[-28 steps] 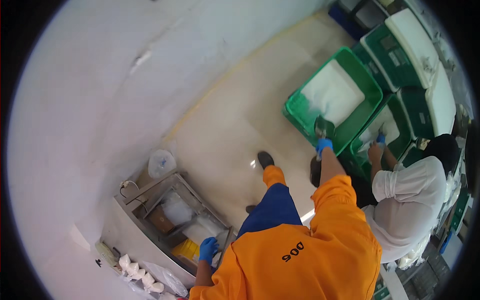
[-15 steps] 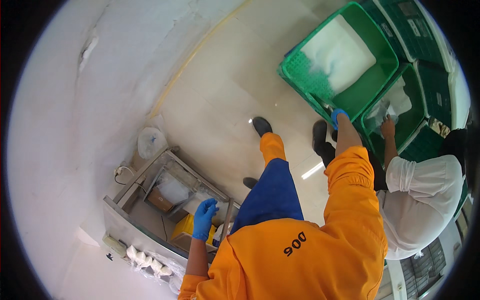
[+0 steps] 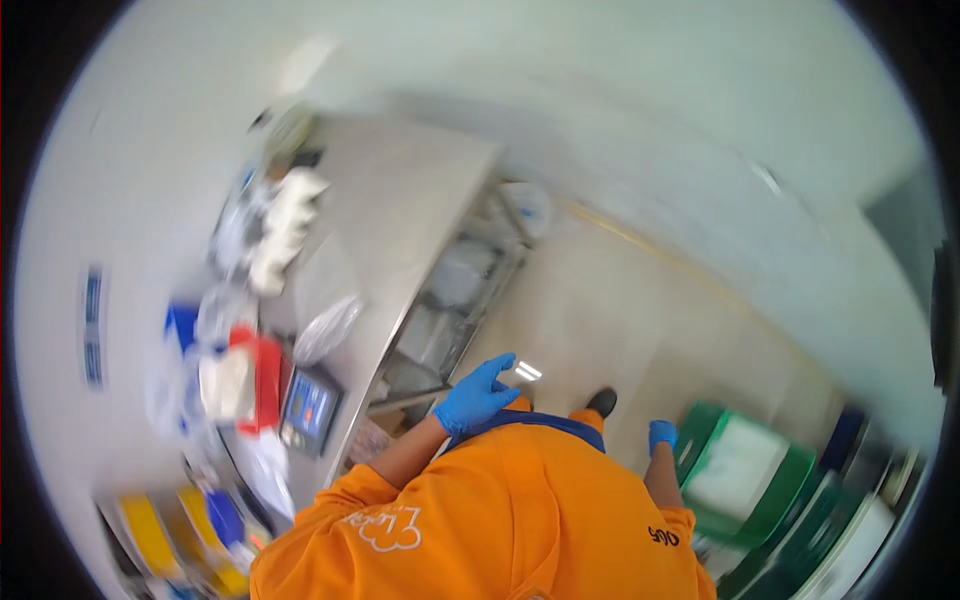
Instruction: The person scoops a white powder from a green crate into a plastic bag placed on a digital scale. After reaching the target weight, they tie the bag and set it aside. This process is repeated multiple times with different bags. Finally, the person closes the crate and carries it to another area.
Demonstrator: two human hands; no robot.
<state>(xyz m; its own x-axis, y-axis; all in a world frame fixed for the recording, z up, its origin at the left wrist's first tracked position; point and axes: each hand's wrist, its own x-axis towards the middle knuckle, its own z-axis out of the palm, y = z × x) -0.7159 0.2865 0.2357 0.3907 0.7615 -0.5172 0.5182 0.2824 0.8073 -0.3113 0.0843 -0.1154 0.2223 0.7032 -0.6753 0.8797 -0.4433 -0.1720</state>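
Note:
My left hand (image 3: 478,395), in a blue glove, hovers in front of my waist beside the steel table, its fingers spread and nothing in it. My right hand (image 3: 661,434), also blue-gloved, hangs low at my right, just left of a green crate (image 3: 700,440). Its fingers look curled; motion blur hides what they hold, if anything. White material (image 3: 738,465) lies inside the crate. Whether my right hand touches the crate's end cannot be made out.
A steel table (image 3: 400,190) with shelves below stands at the left. On it are a clear plastic bag (image 3: 332,325), a digital scale (image 3: 311,408) and a red container (image 3: 262,375). More green crates (image 3: 800,530) stand at the lower right. A pale wall (image 3: 650,110) runs beyond the floor.
My view has swung left toward the table. My right hand was at the crate's near edge; now it is lower beside my body. The co-worker in white has left the view.

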